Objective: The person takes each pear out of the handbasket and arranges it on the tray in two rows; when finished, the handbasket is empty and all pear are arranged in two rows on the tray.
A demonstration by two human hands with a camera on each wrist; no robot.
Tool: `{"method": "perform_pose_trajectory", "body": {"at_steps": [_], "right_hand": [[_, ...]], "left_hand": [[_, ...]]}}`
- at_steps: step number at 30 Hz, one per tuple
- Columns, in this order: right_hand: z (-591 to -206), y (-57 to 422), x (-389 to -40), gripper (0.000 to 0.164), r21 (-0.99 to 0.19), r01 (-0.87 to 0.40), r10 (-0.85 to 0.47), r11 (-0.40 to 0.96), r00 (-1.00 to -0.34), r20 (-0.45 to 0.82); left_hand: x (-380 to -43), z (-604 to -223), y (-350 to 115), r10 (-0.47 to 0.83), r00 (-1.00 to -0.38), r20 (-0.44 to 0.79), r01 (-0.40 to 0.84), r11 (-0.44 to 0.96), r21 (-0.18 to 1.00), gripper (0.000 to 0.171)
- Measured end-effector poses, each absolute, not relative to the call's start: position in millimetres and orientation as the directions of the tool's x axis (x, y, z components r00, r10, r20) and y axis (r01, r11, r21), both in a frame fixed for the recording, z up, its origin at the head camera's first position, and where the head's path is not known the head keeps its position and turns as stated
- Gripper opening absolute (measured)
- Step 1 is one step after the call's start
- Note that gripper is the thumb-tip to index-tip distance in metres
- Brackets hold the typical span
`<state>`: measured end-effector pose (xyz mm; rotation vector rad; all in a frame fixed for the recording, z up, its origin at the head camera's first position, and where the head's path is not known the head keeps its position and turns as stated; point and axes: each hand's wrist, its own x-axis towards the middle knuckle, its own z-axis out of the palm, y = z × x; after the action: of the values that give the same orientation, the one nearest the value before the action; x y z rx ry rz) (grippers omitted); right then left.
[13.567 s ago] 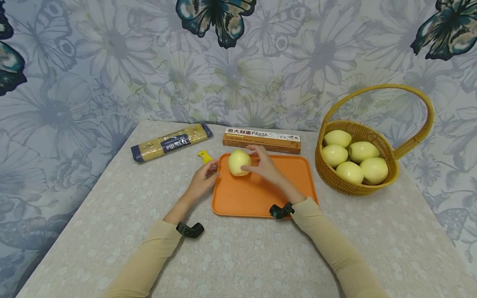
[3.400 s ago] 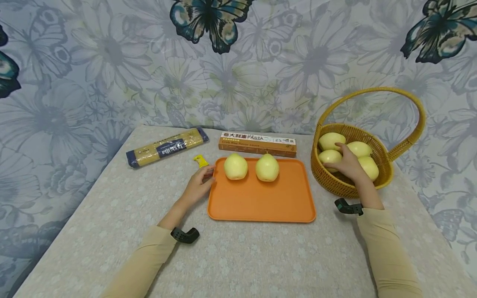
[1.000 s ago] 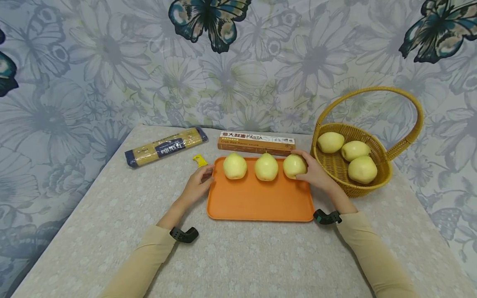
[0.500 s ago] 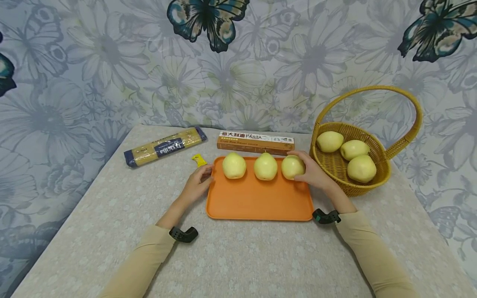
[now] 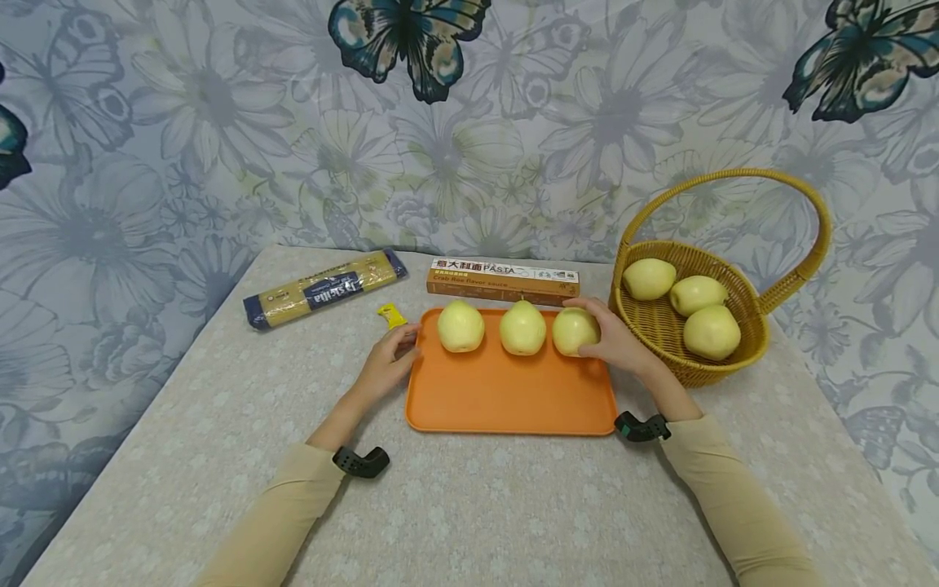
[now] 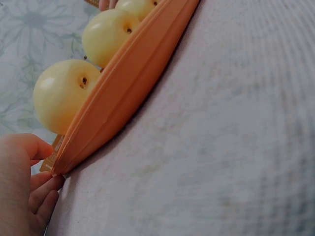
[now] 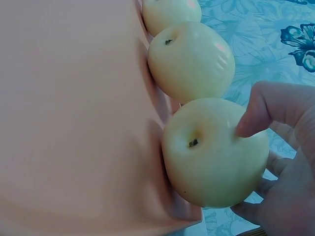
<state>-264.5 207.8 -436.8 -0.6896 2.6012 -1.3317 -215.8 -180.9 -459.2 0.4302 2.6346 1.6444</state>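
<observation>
Three pale yellow-green pears stand in a row along the far side of an orange tray [image 5: 511, 399]: a left pear [image 5: 460, 327], a middle pear [image 5: 523, 328] and a right pear [image 5: 575, 332]. My right hand [image 5: 612, 338] holds the right pear from its right side; in the right wrist view the thumb [image 7: 258, 115] lies on top of it and the other fingers go behind it. At the tray's left edge, my left hand [image 5: 386, 361] pinches the rim, with the thumb above and fingers below in the left wrist view.
A wicker basket [image 5: 660, 346] with a tall handle and three more pears stands right of the tray. Behind the tray lies a pasta box [image 5: 503, 281]. A spaghetti packet [image 5: 326, 289] and a small yellow wrapper [image 5: 392, 315] lie at the left.
Earlier, one pear, then two stood on the tray; my right hand has brought a third from the basket. Over the last second it shifts slightly left. The left hand stays at the rim.
</observation>
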Motion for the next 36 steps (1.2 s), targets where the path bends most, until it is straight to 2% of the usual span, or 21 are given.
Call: {"method": "perform_pose_trajectory", "body": {"at_steps": [7,12,15,23,30,36], "right_hand": [[-427.7,206.0,-260.1,0.064,-0.839,-0.319,-0.43,0.442,-0.896,0.114],[-413.0,207.8,-253.9,0.056,-0.893,-0.309,-0.396,0.326,-0.903,0.168],[-404.9,216.6,-251.9,0.053,-0.899,-0.317,-0.356,0.302,-0.912,0.203],[-387.1,270.9,-243.9,0.049,-0.879,-0.296,-0.161,0.375,-0.954,0.252],[-387.5,328.8,-235.4,0.046,-0.867,-0.234,0.028,0.44,-0.962,0.273],[-389.4,356.1,-229.5,0.042,-0.893,-0.182,0.129,0.412,-0.958,0.255]], "left_hand": [[-216.7,-460.3,-180.9,0.234,-0.962,0.139,0.228,0.414,0.881,0.046],[-228.8,-485.0,-185.5,0.227,-0.959,0.168,0.253,0.43,0.867,0.046],[-232.7,-494.1,-186.9,0.219,-0.958,0.183,0.264,0.432,0.862,0.045],[-223.8,-476.5,-183.2,0.225,-0.961,0.16,0.243,0.415,0.877,0.046],[-214.6,-458.3,-180.0,0.236,-0.963,0.132,0.223,0.421,0.879,0.047],[-215.5,-459.1,-180.1,0.234,-0.964,0.128,0.218,0.416,0.883,0.046]]}}
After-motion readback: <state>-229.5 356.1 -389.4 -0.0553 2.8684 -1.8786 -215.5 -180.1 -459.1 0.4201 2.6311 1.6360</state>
